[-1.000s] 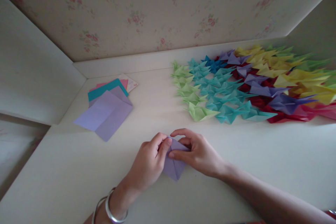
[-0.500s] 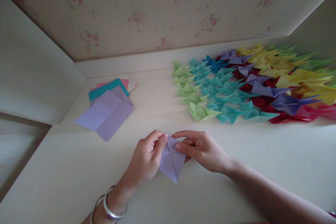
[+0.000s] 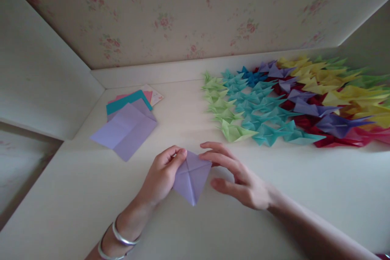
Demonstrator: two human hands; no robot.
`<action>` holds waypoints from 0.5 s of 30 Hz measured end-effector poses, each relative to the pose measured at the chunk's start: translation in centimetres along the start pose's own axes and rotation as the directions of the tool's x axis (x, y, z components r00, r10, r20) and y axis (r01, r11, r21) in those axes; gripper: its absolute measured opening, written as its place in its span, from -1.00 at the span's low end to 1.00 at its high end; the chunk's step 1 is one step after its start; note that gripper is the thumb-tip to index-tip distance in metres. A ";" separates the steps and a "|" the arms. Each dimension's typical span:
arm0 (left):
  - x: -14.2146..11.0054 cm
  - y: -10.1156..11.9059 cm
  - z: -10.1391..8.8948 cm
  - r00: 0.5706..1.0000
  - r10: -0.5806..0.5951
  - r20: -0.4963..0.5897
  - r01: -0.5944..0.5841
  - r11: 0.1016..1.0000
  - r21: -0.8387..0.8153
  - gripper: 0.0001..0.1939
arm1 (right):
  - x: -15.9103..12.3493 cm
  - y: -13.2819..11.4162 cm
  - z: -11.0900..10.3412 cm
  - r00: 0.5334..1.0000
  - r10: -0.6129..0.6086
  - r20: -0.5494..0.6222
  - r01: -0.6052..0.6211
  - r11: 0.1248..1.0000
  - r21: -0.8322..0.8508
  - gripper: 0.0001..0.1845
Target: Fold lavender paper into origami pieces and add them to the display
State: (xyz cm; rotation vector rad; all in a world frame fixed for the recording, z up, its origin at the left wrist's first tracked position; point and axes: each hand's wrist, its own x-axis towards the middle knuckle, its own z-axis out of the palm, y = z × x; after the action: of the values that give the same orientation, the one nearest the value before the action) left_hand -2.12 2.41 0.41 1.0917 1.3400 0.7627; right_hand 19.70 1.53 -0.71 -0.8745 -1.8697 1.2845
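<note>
Spread apart from its pinch of half a second ago, the right hand (image 3: 243, 178) has let its thumb come away from the folded purple paper (image 3: 190, 178), and the paper has slid a little to the left along with the left hand (image 3: 161, 174). More of its face now shows — a kite-like shape with a long crease running down to the near tip. For the folding in hand, I take this as a pause between grips: the left hand alone appears to carry the paper, while the right is loosened.

As for pose, the left hand comes in from the near left, its thumb pressed on top close to the paper's far corner and its fingers tucked under, grasping the edge. Two bracelets (image 3: 123, 237) ring that wrist. The right hand reaches in from the near right, palm down, fingers stretched and thumb well parted from them; one fingertip seems to meet the far right edge, though I cannot tell whether it presses.

The paper is at the near middle of the table (image 3: 243, 231). To its far left lies a loose purple sheet (image 3: 126, 132) by a teal sheet (image 3: 129, 101); to the far right — rows of colourful paper figures (image 3: 268, 134).
</note>
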 end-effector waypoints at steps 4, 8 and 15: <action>0.0 -0.1 0.4 0.996 -0.070 0.063 0.068 0.997 0.021 -0.66 | 0.0 0.6 0.5 0.959 -0.282 0.030 0.282 0.932 -0.230 -0.54; -0.5 -0.1 0.6 0.987 0.161 -0.027 -0.149 0.952 0.266 -0.56 | 0.4 1.1 0.8 0.937 -0.344 -0.065 0.310 0.903 -0.299 -0.70; -1.4 0.6 0.0 0.926 0.199 0.321 -0.282 0.929 0.239 -0.56 | 0.5 0.3 0.4 0.962 0.078 -0.263 -0.120 0.982 -0.146 -0.77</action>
State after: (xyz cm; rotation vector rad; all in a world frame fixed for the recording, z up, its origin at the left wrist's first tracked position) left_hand -2.20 1.35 1.51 1.5573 1.0911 0.5689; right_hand 19.16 1.81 -0.99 -1.1745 -1.7577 1.0318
